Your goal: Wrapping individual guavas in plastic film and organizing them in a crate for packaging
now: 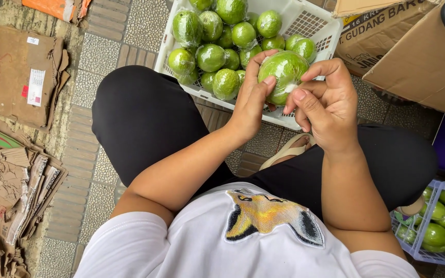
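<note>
Fruit (284, 69): a round green one in glossy clear wrap, held up in both hands above the white crate (310, 23).

The ground is a pavement (101, 56) of grey pebbled tiles edged with brick strips, outdoors, with the person seated in black trousers and a white shirt. Brown cardboard boxes (418, 56) stand at upper right; flattened, torn cardboard (19, 77) lies stacked along the left. The crate, a perforated plastic basket, holds many wrapped, shiny green fruits; a second, bluish crate (423, 242) of green fruits sits at lower right. The left hand (251, 98) cups the fruit's left side, fingers curled against the film. The right hand (325, 103) presses thumb and fingertips on its right side, pinching the wrap.
</note>
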